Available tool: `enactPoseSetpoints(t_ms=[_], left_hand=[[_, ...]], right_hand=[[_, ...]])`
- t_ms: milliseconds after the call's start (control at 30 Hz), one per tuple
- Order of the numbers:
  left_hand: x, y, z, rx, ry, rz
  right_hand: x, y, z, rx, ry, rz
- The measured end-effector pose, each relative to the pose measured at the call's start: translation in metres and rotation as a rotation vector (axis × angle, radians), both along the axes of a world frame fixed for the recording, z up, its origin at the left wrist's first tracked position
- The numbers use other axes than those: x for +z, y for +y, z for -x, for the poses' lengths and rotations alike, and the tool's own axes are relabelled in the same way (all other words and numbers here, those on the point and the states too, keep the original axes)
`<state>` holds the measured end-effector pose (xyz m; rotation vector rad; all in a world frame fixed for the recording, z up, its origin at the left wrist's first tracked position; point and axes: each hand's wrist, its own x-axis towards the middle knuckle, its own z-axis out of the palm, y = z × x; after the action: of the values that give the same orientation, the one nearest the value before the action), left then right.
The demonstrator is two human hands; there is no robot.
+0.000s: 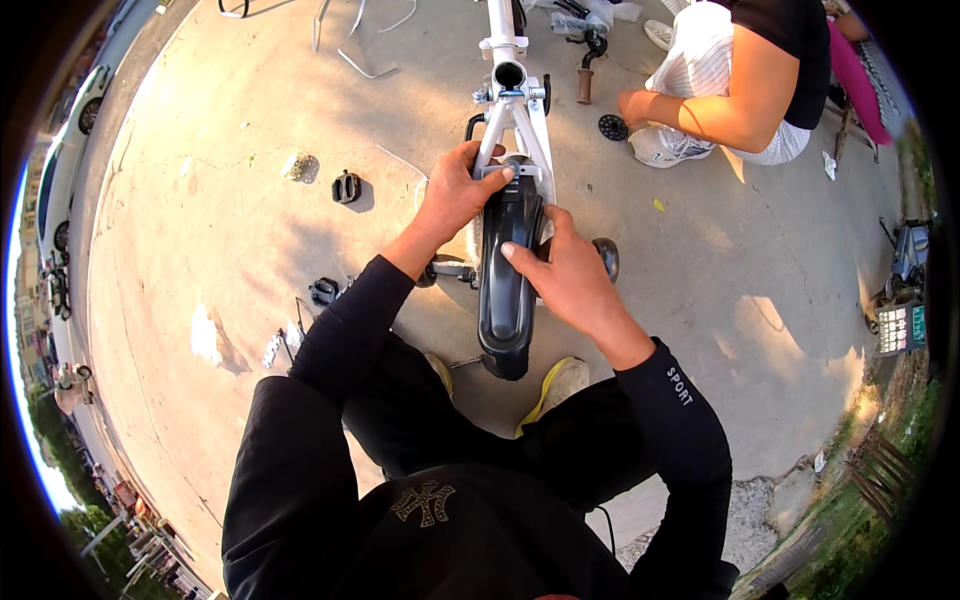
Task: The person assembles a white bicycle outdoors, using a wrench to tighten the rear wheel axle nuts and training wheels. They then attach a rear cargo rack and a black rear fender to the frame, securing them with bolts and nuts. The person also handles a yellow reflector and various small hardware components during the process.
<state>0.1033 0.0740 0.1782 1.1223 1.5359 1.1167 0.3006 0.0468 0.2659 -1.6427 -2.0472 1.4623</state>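
A small white bicycle frame (503, 30) stands in front of me, with its open seat tube facing up. Over its rear wheel runs a glossy black mudguard (508, 295). My left hand (452, 200) is closed at the mudguard's far end, its thumb on top by a white crosspiece and its fingers round the frame's left side. Lower down, my right hand (572, 275) grips the mudguard's right side, thumb on the top face; some of its fingers are hidden. Small stabiliser wheels (606, 259) flank the rear wheel, the left one partly covered.
One black pedal (346, 187) lies left of the bicycle, another pedal (324, 291) by my left arm. A person (740, 90) crouches at the right, hand near a black round part (613, 127). A handlebar with a brown grip (585, 85) and loose white strips (367, 66) lie on the concrete.
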Motion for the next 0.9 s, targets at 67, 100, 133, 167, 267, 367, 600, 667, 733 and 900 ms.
enactPoseSetpoints(t_ms=[67, 100, 133, 167, 267, 367, 600, 667, 733, 900], left_hand=[[0.002, 0.003, -0.001, -0.002, 0.002, 0.006], [0.003, 0.005, -0.001, -0.003, 0.004, 0.008], [0.004, 0.003, -0.002, -0.001, 0.037, 0.028], [0.007, 0.003, -0.001, 0.004, 0.071, 0.031], [0.001, 0.001, -0.001, 0.031, 0.053, 0.014], [0.002, -0.001, -0.004, 0.035, 0.079, -0.003], [0.011, -0.003, -0.010, 0.033, 0.107, -0.042], [0.015, -0.004, -0.006, 0.026, 0.119, 0.032], [0.008, -0.004, -0.008, 0.039, 0.152, -0.012], [0.010, -0.007, -0.016, 0.078, 0.189, -0.061]], right_hand=[[-0.008, 0.001, -0.002, -0.055, 0.089, 0.062], [-0.009, 0.000, -0.003, -0.045, 0.089, 0.072], [-0.010, -0.002, -0.005, -0.036, 0.089, 0.082], [-0.008, 0.002, -0.005, -0.024, 0.090, 0.075], [0.000, 0.004, -0.001, 0.040, -0.013, 0.068], [-0.001, 0.004, -0.001, 0.090, -0.124, -0.034], [-0.012, 0.013, -0.012, -0.021, -0.090, -0.296], [-0.007, 0.021, -0.005, -0.046, 0.012, -0.354], [-0.003, 0.025, 0.005, -0.060, 0.113, -0.446], [-0.018, 0.040, 0.022, 0.050, 0.027, -0.564]])
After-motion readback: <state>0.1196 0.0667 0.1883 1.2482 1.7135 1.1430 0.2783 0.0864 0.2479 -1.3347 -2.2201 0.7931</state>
